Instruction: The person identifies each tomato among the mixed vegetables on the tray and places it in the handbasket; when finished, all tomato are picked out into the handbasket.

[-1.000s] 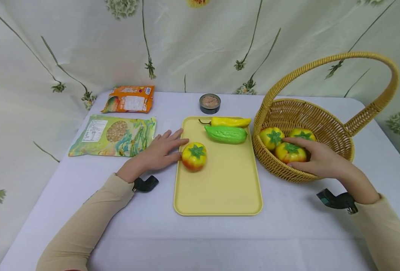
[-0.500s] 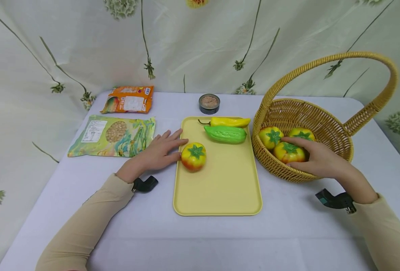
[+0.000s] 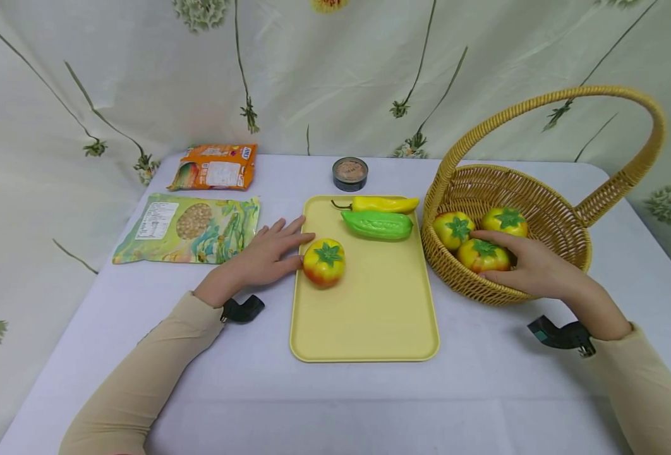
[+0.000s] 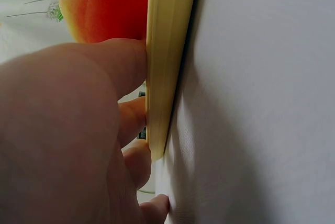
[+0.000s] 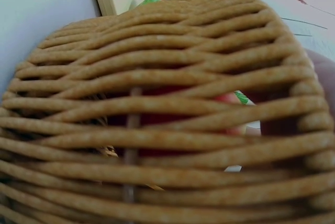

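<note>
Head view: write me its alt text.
A person's right hand grips one of three yellow-red fruits in a wicker basket; the left hand touches a yellow tray holding another fruit, a yellow pepper and a green vegetable. Two packets and a tin lie nearby.

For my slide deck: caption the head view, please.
Left hand touching the tray beside a fruit; right hand holding the front fruit of three in the basket.

Diffuse, even light with soft-edged shadows
</note>
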Available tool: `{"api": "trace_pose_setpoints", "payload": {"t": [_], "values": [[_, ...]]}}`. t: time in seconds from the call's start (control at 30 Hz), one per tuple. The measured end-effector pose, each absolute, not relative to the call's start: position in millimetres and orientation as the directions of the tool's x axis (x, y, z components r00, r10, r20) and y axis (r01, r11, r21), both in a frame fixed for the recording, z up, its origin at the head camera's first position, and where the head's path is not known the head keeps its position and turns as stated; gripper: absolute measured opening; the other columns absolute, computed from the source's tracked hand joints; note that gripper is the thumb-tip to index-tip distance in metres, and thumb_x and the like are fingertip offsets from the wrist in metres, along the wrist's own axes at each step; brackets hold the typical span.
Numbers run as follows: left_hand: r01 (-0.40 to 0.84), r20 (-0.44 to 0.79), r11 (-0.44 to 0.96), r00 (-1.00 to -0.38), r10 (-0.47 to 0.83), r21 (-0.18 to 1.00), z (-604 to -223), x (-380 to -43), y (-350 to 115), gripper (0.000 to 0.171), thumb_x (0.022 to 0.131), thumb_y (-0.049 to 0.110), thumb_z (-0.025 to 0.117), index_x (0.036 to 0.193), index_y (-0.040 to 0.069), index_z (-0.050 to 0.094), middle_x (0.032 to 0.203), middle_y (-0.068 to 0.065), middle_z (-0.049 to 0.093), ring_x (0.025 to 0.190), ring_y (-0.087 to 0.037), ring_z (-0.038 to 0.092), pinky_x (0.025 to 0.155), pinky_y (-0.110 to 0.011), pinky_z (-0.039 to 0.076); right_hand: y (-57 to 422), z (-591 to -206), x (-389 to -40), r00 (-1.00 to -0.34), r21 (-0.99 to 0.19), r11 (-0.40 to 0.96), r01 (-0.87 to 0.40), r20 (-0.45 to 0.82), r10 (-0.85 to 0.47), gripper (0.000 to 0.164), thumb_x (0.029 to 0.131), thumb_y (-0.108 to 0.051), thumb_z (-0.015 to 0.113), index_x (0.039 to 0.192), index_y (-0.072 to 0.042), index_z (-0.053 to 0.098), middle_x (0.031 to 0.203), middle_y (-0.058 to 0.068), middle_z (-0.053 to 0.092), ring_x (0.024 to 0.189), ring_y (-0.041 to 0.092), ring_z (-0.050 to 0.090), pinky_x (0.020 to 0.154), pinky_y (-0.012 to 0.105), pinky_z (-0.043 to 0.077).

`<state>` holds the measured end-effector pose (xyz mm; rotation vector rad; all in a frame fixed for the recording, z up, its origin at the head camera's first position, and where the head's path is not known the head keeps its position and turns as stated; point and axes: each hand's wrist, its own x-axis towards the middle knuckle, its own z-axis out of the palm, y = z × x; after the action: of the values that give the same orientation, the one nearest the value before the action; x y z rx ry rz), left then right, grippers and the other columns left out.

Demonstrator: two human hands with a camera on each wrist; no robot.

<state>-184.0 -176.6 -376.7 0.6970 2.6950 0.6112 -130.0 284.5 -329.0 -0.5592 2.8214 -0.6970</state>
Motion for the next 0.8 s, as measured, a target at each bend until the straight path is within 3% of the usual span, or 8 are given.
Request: {"api": "trace_pose_setpoints", "payload": {"t": [0.53,0.8], "values": [[0.402,-0.163,0.791,-0.838,0.521,0.461,-377.1,-184.5,-176.3,0.055,0.104,0.035,0.051,0.155,0.017,0.045,0.173,-0.010,0.014,0.158,-0.049,0.004,0.124,-0.070,0.002,283.5,-329.7,-133.2,-0.910,-0.496,0.816,-0.295,-0.116,-0.399,0.064,0.091,-0.021,0.076,0.147,-0.004,0.049,0.134,0.027,0.059,0.112,0.040,0.059,0.096,0.063,0.052],[0.395,-0.166,0.792,-0.840,0.517,0.466,-376.1,-184.4,-175.9,0.055,0.104,0.034,0.051,0.155,0.016,0.045,0.173,-0.011,0.014,0.158,-0.049,0.004,0.124,-0.070,0.002,285.0,-330.9,-135.3,-0.913,-0.446,0.843,-0.300,-0.123,-0.389,0.063,0.092,-0.023,0.074,0.146,0.000,0.051,0.132,0.031,0.061,0.110,0.041,0.061,0.093,0.062,0.053]]}}
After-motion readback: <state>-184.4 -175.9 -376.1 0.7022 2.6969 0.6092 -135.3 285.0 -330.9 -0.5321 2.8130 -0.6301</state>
